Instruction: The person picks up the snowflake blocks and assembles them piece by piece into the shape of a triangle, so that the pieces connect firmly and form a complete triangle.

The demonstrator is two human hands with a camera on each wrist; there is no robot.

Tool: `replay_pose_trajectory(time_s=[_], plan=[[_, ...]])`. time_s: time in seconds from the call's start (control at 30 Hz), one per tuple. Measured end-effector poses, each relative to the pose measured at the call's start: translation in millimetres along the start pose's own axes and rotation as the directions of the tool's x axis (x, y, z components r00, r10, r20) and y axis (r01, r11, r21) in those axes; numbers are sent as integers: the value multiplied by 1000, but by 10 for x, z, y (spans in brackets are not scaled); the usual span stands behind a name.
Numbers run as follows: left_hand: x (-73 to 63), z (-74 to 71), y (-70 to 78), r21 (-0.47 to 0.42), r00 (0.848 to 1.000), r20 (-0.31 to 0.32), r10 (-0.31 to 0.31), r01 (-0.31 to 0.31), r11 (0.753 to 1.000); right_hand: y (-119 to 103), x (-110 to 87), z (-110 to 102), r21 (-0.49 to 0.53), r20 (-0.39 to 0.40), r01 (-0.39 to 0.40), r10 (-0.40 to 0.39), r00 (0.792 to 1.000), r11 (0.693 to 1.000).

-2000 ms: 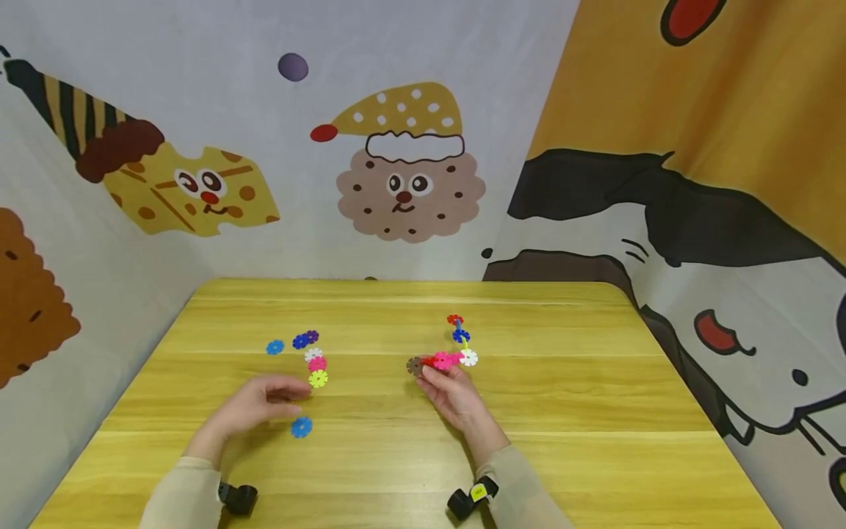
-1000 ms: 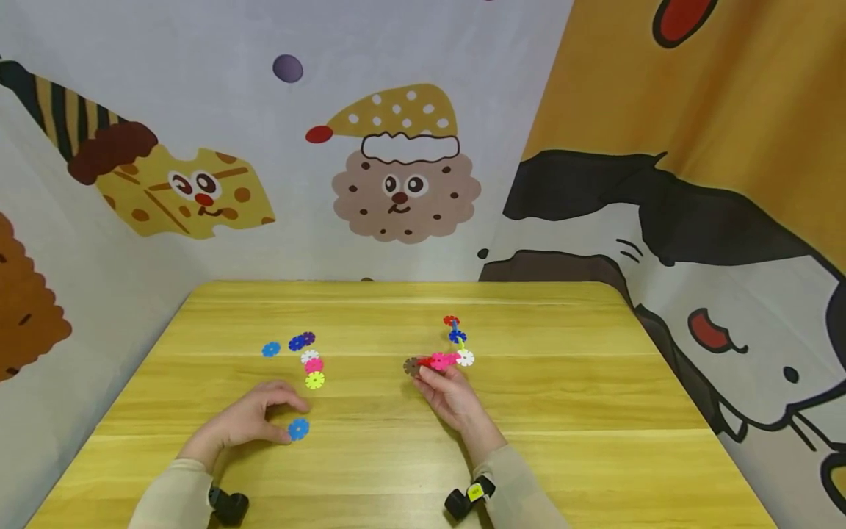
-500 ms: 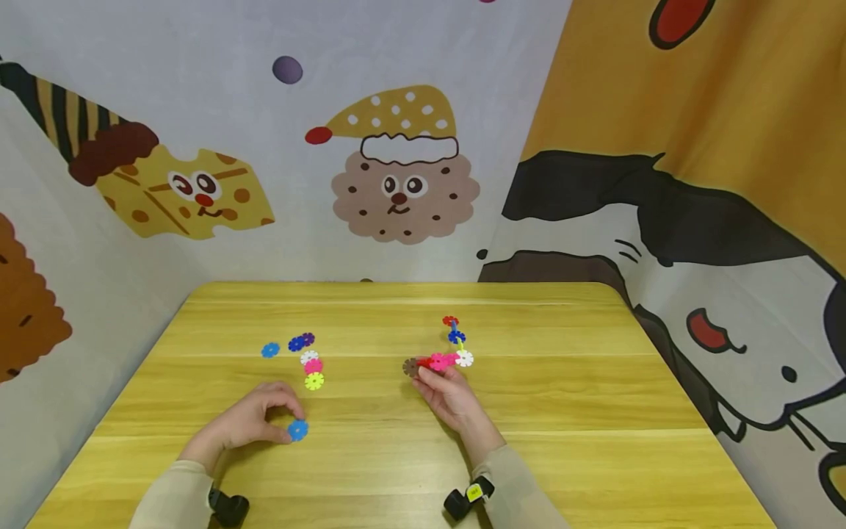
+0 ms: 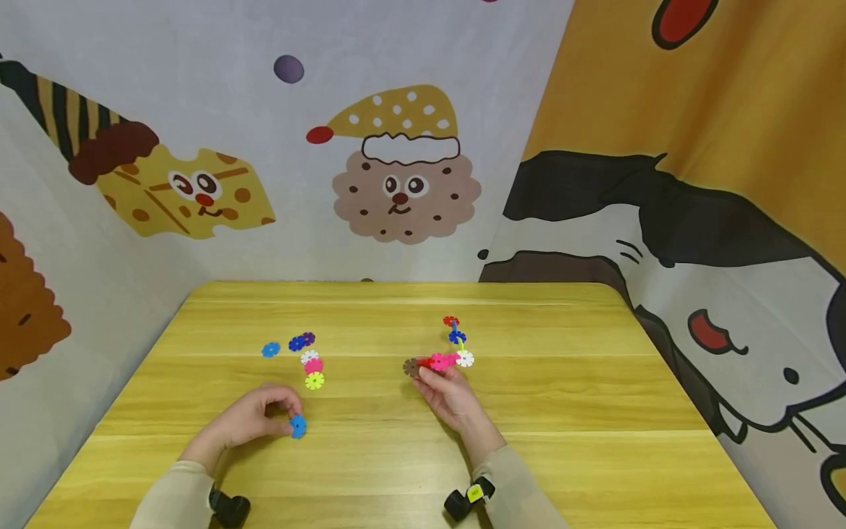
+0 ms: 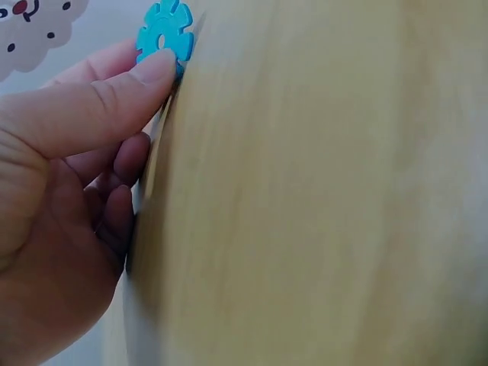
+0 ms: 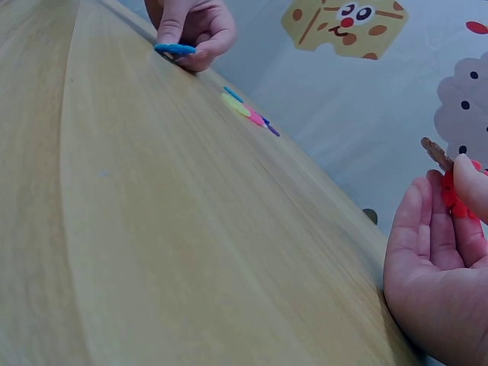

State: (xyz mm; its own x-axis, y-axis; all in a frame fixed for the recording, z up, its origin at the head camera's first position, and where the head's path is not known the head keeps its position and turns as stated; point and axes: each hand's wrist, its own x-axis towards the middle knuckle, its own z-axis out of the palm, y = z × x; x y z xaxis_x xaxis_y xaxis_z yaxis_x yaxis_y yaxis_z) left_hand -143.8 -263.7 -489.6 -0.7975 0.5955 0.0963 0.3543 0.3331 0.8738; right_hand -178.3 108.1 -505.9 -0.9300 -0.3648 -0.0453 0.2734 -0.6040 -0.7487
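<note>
My left hand [image 4: 254, 417] pinches a light blue interlocking disc [image 4: 299, 426] between thumb and finger, tilted just above the table. In the left wrist view the notched, flower-like edge of this blue disc [image 5: 180, 34] stands out past the thumb tip. My right hand [image 4: 453, 398] grips the near end of a chain of joined discs [image 4: 439, 361]. From its brown end disc [image 4: 411, 366] the chain runs through red and pink to a white disc [image 4: 465, 358], then bends away through yellow and blue to a red one [image 4: 451, 321]. Fingers cover part of the red piece.
Loose discs lie left of centre on the wooden table [image 4: 562, 411]: a yellow disc [image 4: 314, 380], a pink disc [image 4: 313, 365] and a white disc [image 4: 309, 356] overlap. Behind them are dark blue and purple discs [image 4: 297, 343] and a light blue disc [image 4: 271, 350].
My left hand came down to the light blue disc, closed thumb and finger on it, and tipped it up from the table. The right hand and its chain stay nearly still.
</note>
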Motion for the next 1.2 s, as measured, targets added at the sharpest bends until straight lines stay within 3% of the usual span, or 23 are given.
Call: replay_pose_trajectory(time_s=[0.2,0.33,0.43,0.87,1.07,1.2], plan=[[70,-14,39,-6,995,-62,-73,72,997,1,1,-6,1,16,7,-7,1000,1000],[167,8,110,-6,980,-126,-151,152,988,4,-1,-10,0,27,13,-13,1000,1000],[286,63,176,-14,971,-156,-179,179,984,3,-3,-8,-7,21,12,-12,1000,1000],[947,534,492,-19,957,-272,-99,97,995,-2,3,-11,-9,5,-5,5,1000,1000],[1126,702,591,-7,947,-321,-26,25,1000,-2,5,-6,-10,-15,-6,6,1000,1000],[1189,752,629,24,936,-351,-5,15,1000,3,6,-10,-10,-1,3,-3,1000,1000]])
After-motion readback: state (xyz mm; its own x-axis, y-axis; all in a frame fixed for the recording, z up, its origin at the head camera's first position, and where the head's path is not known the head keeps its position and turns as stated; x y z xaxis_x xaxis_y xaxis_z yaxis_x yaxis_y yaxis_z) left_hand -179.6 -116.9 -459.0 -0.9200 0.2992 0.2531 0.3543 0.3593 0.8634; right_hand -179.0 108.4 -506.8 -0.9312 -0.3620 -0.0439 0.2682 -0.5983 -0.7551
